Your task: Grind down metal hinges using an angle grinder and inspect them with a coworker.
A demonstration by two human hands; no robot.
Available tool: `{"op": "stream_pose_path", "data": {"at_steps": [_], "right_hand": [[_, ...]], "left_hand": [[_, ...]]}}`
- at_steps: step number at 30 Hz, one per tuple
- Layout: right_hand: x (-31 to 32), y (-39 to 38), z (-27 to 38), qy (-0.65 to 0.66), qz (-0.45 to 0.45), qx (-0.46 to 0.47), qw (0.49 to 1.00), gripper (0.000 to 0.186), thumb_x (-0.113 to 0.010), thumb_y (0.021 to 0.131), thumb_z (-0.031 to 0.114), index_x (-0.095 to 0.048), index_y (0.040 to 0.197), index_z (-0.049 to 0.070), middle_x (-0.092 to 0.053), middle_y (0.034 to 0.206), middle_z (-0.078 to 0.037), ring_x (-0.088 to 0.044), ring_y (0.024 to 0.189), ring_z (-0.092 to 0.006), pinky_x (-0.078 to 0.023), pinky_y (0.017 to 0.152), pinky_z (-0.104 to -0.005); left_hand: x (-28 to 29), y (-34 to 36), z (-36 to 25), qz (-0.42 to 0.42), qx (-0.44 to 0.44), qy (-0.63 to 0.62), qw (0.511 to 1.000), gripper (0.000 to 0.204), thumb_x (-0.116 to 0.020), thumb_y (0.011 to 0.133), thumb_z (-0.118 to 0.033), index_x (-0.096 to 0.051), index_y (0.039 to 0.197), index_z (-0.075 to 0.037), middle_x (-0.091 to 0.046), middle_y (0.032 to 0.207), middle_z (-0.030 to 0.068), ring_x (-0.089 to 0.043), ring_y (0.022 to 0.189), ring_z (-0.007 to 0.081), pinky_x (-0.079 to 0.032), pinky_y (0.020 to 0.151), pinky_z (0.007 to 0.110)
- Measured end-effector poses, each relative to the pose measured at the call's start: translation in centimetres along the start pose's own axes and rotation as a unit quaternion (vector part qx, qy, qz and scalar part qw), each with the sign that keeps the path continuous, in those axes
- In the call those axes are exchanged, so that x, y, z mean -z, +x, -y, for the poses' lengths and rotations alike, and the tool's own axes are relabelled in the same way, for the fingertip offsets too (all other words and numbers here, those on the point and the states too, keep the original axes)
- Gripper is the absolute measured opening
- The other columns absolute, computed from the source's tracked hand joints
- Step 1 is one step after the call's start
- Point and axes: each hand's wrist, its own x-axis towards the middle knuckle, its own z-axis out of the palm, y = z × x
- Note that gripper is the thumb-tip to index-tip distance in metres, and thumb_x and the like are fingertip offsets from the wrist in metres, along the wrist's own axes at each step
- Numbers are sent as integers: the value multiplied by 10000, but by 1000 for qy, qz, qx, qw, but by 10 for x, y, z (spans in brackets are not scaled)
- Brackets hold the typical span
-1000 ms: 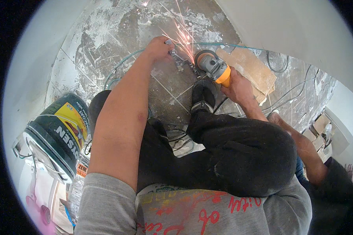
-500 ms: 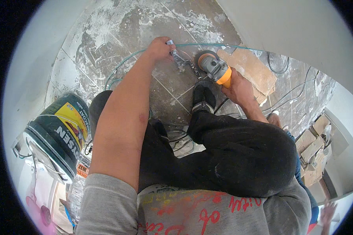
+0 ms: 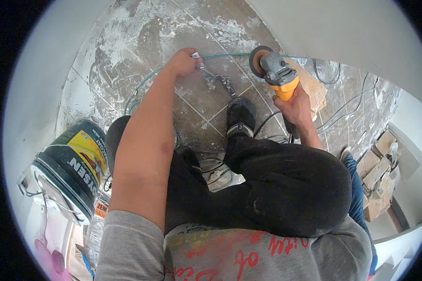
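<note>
My left hand (image 3: 184, 62) is closed around one end of a shiny chrome metal fitting (image 3: 207, 76), whose exact kind I cannot make out. The fitting's far end lies toward the toe of my black shoe (image 3: 241, 114), low over or on the tiled floor. In my right hand (image 3: 295, 106) is an angle grinder (image 3: 281, 75) with a grey head and an orange-yellow body, gripped by the body. Its round disc (image 3: 259, 61) points up and to the left, apart from the fitting. Whether the disc is spinning I cannot tell.
A dark green paint bucket (image 3: 75, 164) lies tilted at the left. A thin green hose or cord (image 3: 147, 77) curves across the white-smeared tiles. Cardboard (image 3: 314, 89) lies behind the grinder, with cables at the right. Broken pieces (image 3: 377, 180) are heaped at far right, near another person's leg (image 3: 355, 182).
My right hand has lifted the grinder up and to the right, away from the chrome fitting. My left hand has shifted slightly left with the fitting. Another person's hand at lower right has left view.
</note>
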Motion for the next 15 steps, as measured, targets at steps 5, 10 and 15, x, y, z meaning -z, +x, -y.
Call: {"op": "stream_pose_path", "data": {"at_steps": [5, 10, 15], "right_hand": [[9, -1, 3, 60, -28, 27, 997, 586, -738, 707, 194, -518, 1216, 7, -659, 1054, -150, -642, 987, -274, -483, 874, -359], [10, 1, 18, 115, -36, 43, 992, 590, -734, 697, 200, -523, 1212, 3, -660, 1064, -168, -640, 1004, -308, -487, 880, -375], [9, 1, 21, 122, -29, 51, 991, 614, -727, 690, 209, -516, 1228, 3, -659, 1082, -195, -636, 1040, -349, -489, 896, -393]], "left_hand": [[35, -47, -92, -117, -42, 14, 992, 393, -580, 930, -148, -483, 1232, 84, -667, 882, 168, -673, 636, 234, -571, 568, 331], [78, -65, -93, -120, 56, 137, 982, 254, -525, 916, -116, -512, 1096, 62, -606, 746, 130, -626, 519, 204, -541, 468, 347], [76, -92, -103, -180, 33, 37, 982, 206, -521, 927, -134, -531, 1037, 40, -614, 772, 110, -623, 543, 186, -540, 493, 320]]}}
